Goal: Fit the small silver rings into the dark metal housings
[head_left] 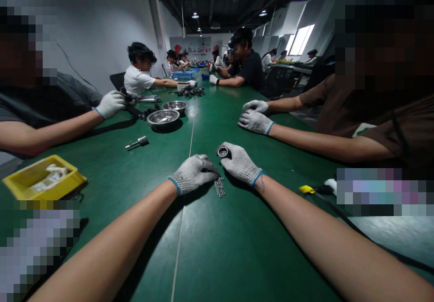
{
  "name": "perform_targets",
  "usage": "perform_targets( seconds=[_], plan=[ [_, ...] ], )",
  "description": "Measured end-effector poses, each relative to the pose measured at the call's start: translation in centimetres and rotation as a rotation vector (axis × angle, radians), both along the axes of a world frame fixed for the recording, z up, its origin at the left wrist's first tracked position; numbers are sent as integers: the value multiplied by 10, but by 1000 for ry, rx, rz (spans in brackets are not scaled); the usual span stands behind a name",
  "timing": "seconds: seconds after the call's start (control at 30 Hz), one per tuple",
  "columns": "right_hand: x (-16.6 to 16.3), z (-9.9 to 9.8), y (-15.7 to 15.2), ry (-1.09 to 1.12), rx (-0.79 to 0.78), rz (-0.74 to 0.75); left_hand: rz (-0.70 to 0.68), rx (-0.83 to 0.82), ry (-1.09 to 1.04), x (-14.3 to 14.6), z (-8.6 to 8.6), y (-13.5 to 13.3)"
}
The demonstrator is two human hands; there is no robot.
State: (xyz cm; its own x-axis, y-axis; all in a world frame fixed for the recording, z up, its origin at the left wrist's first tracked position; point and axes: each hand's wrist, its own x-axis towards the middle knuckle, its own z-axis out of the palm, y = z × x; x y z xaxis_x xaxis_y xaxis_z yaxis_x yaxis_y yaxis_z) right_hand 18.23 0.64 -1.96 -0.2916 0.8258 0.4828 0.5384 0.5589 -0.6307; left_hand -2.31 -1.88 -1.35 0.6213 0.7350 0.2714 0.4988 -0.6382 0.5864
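Both my hands wear grey knit gloves and rest on the green table [237,247]. My right hand [239,162] is closed on a small round metal ring [223,152], held up at its fingertips. My left hand [194,172] sits just to the left with its fingers curled together, and I cannot make out anything in them. Between and just below the two hands lies a small pile of tiny metal balls [219,186] on the table.
A yellow tray [23,181] with white parts sits at the left. A metal pin [137,143] and two steel bowls [163,117] lie further out. Co-workers' gloved hands [255,121] rest at the right and another's hand [110,104] at the left. A yellow-tipped tool [308,189] lies by my right forearm.
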Motion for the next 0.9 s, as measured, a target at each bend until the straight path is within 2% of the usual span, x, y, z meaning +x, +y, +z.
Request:
perform_targets(
  seconds=[0.2, 0.33, 0.43, 0.53, 0.6, 0.7, 0.9],
  plan=[
    [0, 2, 0, 14, -23, 10, 34, -22, -4, 2, 4, -3],
    [1, 2, 1, 37, -40, 23, 97, -60, -98, 3, 7, -5],
    [3, 3, 3, 74, -54, 73, 260, -10, -244, 3, 7, -8],
    [5, 5, 3, 108, -103, 133, 477, 162, -356, 6, 7, -11],
    [6, 8, 2, 123, -145, 167, 542, 266, -370, 10, 6, -13],
    [5, 12, -1, 122, -181, 214, 523, 343, -339, 18, 5, -17],
    [0, 12, -6, 83, -174, 240, 505, 345, -323, 26, 4, -19]
  ],
)
